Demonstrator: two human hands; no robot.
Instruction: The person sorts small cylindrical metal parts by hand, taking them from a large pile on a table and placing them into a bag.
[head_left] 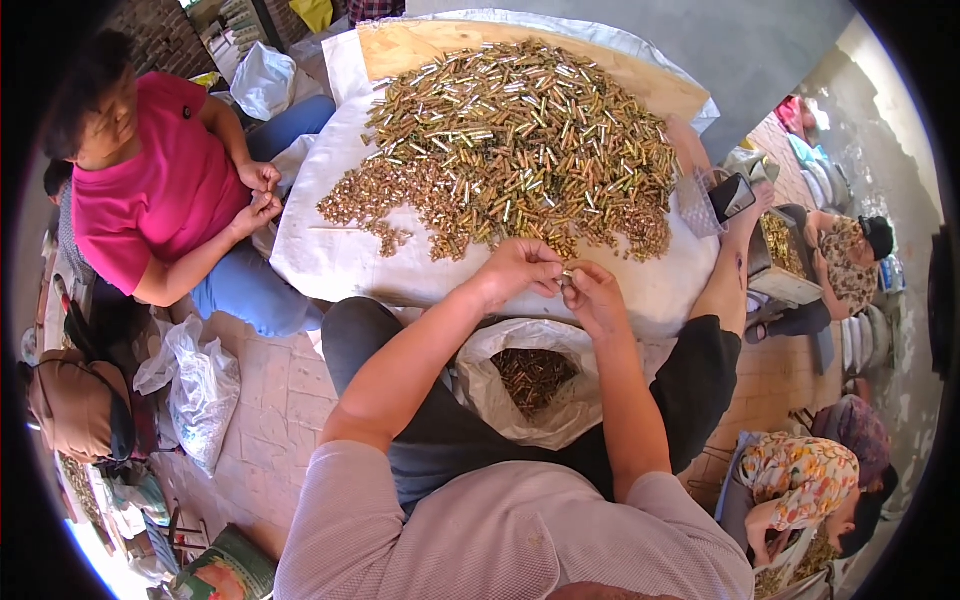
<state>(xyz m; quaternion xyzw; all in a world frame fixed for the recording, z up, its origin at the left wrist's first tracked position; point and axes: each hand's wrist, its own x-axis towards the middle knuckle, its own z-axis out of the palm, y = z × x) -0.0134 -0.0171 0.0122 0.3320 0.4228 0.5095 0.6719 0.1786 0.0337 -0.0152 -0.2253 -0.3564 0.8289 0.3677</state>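
Above the near edge of the cloth-covered table, my left hand [521, 272] and my right hand [595, 297] meet with fingertips pinched together. Between them is a small metal piece [567, 279], pale and shiny; its exact kind is too small to make out. Just beyond my hands spreads a big heap of small metal tubes [520, 130], brass and silver in colour. Shorter coppery pieces [365, 195] lie along the heap's near left side. Below my hands, between my legs, an open white woven sack [480, 385] holds dark coppery metal pieces [535, 378].
A person in a pink shirt [150, 180] sits at the table's left, fingers together. White plastic bags [203, 395] stand on the brick floor. By my right knee lie a dark phone [733, 197] and a clear plastic bag [697, 205]. Other people [800, 475] work at the right.
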